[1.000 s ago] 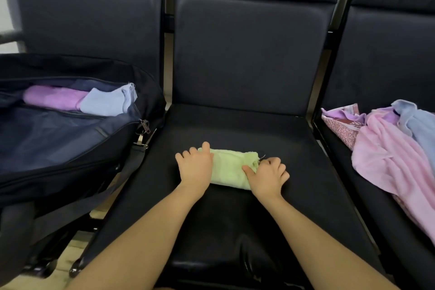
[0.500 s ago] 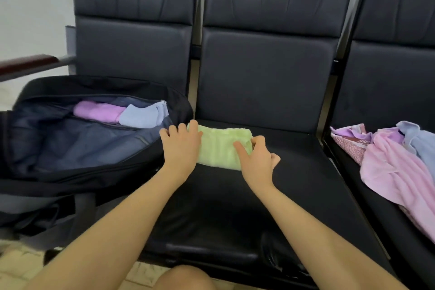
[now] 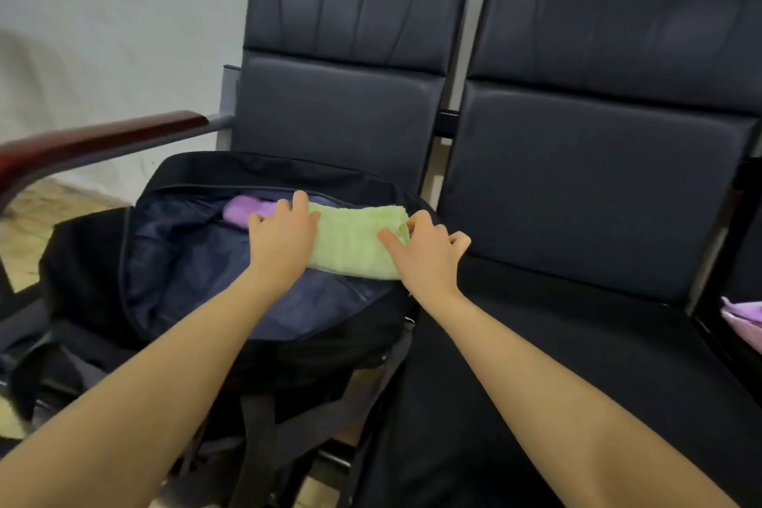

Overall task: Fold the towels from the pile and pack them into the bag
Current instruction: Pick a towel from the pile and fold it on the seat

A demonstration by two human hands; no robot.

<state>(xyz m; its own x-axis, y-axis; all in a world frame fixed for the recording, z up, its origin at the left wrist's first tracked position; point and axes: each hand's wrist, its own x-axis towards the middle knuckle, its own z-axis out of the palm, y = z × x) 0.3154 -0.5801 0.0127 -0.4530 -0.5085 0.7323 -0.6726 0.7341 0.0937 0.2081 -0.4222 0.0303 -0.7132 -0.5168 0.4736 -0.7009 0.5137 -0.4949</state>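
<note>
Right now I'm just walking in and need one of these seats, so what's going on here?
A person is packing towels into an open black bag that sits on the left seat. Both hands hold a folded green towel over the bag's opening: the left hand at its left end, the right hand at its right end. A folded purple towel already lies inside the bag. The green one is not yet let go. More laundry shows at the far right edge.
</note>
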